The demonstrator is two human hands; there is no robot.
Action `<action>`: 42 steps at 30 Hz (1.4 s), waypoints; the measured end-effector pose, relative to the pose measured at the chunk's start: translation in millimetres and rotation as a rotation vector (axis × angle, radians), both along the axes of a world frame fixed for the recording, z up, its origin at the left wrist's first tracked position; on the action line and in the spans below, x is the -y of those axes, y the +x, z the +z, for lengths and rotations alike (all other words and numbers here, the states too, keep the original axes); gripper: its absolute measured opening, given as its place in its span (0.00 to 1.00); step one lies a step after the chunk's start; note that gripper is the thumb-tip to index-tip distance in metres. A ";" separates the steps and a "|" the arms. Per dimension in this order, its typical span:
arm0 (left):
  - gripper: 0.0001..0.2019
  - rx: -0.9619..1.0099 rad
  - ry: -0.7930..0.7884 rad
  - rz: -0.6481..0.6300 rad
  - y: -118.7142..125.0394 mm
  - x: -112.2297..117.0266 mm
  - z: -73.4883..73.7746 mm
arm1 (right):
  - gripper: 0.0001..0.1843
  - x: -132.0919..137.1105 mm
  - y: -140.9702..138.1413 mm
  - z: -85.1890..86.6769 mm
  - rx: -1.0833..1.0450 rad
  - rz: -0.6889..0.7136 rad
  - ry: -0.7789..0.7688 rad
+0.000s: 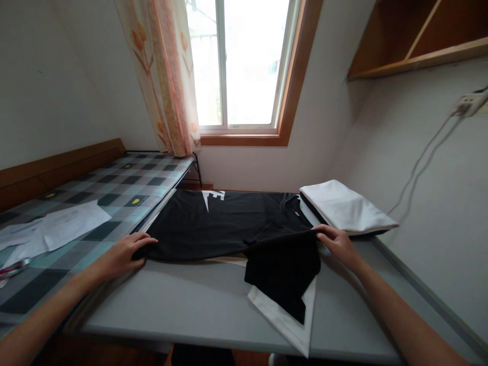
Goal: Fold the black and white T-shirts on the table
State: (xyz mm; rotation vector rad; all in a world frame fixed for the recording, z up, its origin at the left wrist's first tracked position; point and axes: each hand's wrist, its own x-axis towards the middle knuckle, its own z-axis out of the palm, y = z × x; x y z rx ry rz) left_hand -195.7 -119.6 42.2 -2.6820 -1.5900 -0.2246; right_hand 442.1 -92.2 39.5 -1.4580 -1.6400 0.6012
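Note:
A black T-shirt with a white mark near its far edge lies spread across the grey table. One sleeve with a white cuff hangs toward the table's near edge. My left hand pinches the shirt's left hem, fingers closed on the cloth. My right hand grips the shirt's right side near the shoulder, fingers curled on the fabric.
A folded white garment on a dark one sits at the table's far right by the wall. Left of the table is a bed with a checked cover and white papers. A window and curtain are behind; a wooden shelf hangs upper right.

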 end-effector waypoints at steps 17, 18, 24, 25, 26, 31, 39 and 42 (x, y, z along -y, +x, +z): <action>0.19 0.383 -0.097 0.274 -22.7 -4.5 12.7 | 0.16 6.6 -0.7 -2.6 -0.035 0.040 -0.107; 0.21 0.448 -0.098 0.330 -22.4 -5.1 15.0 | 0.16 7.2 -0.2 -2.7 -0.027 0.054 -0.116; 0.34 0.867 -0.081 0.551 -8.0 -45.8 20.8 | 0.17 -7.7 -6.6 4.0 -0.010 0.014 -0.009; 0.35 0.929 -0.072 0.561 -4.1 -59.2 20.5 | 0.18 -15.9 -8.9 5.2 -0.020 -0.032 0.013; 0.36 0.973 -0.067 0.562 -0.1 -73.5 19.7 | 0.20 -25.8 -11.3 6.0 -0.031 -0.086 0.028; 0.26 0.732 -0.041 0.602 21.0 -139.5 7.9 | 0.22 -77.7 -22.4 0.1 0.065 -0.280 0.020; 0.15 0.367 0.070 0.699 26.9 -168.3 -16.9 | 0.20 -84.9 -32.0 -22.6 0.438 -0.514 -0.211; 0.19 0.369 0.149 0.711 26.0 -163.4 -23.6 | 0.21 -82.1 -34.8 -23.3 0.481 -0.534 -0.204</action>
